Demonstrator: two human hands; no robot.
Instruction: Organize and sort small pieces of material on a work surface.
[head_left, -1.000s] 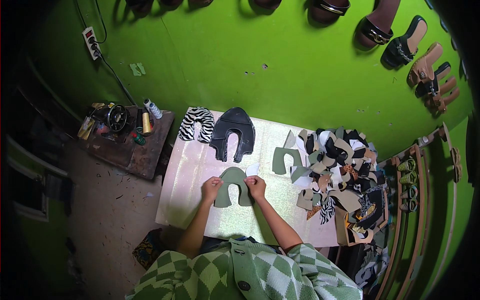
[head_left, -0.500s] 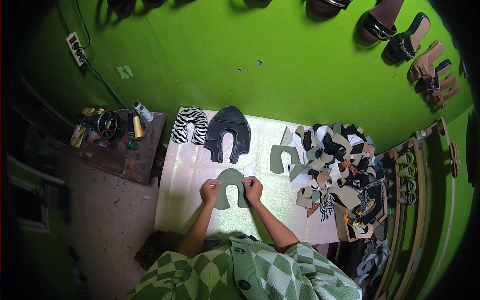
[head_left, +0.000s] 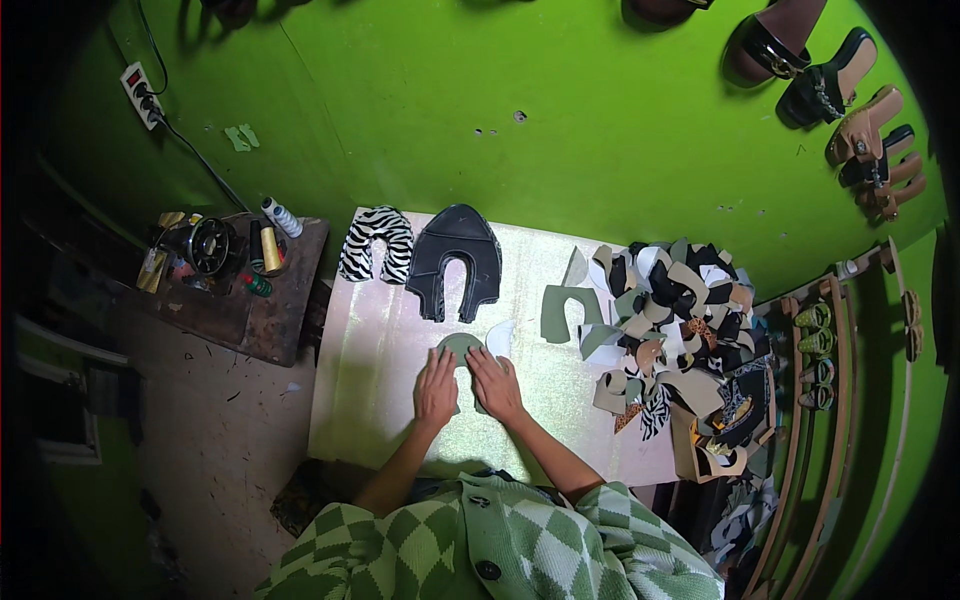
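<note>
A green U-shaped shoe-upper piece (head_left: 461,346) lies on the pale table, its curved end pointing away from me. My left hand (head_left: 437,388) rests flat over its left leg, fingers stretched forward. Over the right leg lies my right hand (head_left: 495,385), also flat with fingers extended; the two hands cover most of the piece. A small white piece (head_left: 500,338) lies just beyond my right fingers. Farther back are a black padded U-shaped piece (head_left: 455,236) and a zebra-striped U-shaped piece (head_left: 394,228). Another green U-shaped piece (head_left: 556,297) lies to the right.
A heap of cut scraps (head_left: 690,310) covers the table's right side, by a box (head_left: 690,440). At left, a dark sewing-machine table (head_left: 270,320) carries thread spools (head_left: 283,217). A wooden rack (head_left: 840,370) with sandals stands at right; more shoes (head_left: 820,90) hang on the green wall.
Both hands have gone from pinching the green piece's side edges to lying flat on top of it, moving inward. The view has shifted slightly.
</note>
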